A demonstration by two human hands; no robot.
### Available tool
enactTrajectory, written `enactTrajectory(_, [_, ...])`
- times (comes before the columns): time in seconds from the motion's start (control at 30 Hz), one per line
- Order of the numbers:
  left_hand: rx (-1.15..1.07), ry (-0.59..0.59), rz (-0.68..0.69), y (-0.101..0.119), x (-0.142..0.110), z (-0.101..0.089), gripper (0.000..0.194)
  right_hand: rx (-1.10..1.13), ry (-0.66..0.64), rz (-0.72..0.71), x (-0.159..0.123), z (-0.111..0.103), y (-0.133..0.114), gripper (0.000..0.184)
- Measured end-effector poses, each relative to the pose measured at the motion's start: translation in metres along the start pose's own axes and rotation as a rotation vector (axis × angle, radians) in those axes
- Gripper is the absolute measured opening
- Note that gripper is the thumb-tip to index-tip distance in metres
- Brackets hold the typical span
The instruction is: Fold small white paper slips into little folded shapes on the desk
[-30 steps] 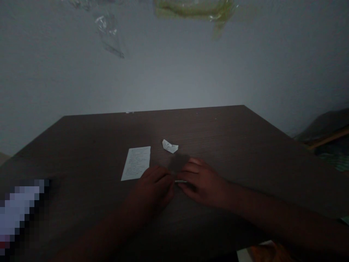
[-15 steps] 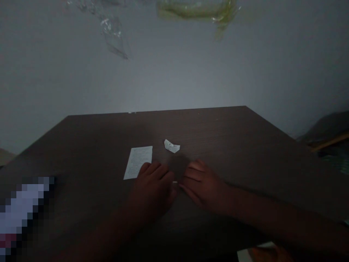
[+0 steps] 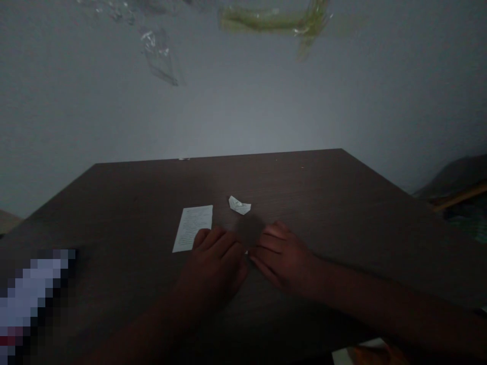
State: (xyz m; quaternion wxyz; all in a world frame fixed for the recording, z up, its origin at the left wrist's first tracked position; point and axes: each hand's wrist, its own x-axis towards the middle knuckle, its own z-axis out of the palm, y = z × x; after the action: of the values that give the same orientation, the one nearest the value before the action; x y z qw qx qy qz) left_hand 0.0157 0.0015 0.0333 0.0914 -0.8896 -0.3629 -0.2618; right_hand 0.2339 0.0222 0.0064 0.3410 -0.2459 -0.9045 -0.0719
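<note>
Left hand [image 3: 220, 256] edged rightward, pale strip [image 3: 246, 252] nearly hidden.

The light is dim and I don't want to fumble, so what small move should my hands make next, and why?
Perhaps ease the left hand slightly away from the right hand: only a white speck shows between them, so how it sits is hard to tell.

"Up top, yellowish tape [image 3: 266, 21] across the pale wall [image 3: 266, 101] — and it's glinting!"
"Left of it, crinkled clear film [image 3: 158, 50], catching light too!"
"Down low, far left — a pixelated object [image 3: 30, 294], slanting into view!"
</note>
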Motion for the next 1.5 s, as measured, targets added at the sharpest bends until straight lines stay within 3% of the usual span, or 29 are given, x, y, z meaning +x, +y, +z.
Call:
enactTrajectory(0.37, [0.096,-0.060,-0.001,0.009,0.005,-0.004,0.021,0.032,0.007,0.016,0.004,-0.005,-0.008,0.032])
enactTrajectory(0.7, [0.145,-0.012,-0.091,-0.016,0.001,-0.011,0.021,0.007,0.027,0.045,-0.002,-0.004,0.007,0.023])
enactTrajectory(0.97, [0.012,0.061,-0.003,0.003,0.000,-0.003,0.016,0.004,0.024,0.013,0.003,-0.002,-0.003,0.021])
enactTrajectory(1.17, [0.033,0.061,-0.015,0.006,0.002,0.001,0.018,-0.002,0.046,-0.007,0.007,-0.001,-0.010,0.036])
enactTrajectory(1.5, [0.115,0.028,-0.109,-0.020,-0.002,-0.006,0.020,0.020,0.083,0.028,0.003,-0.005,0.003,0.023])
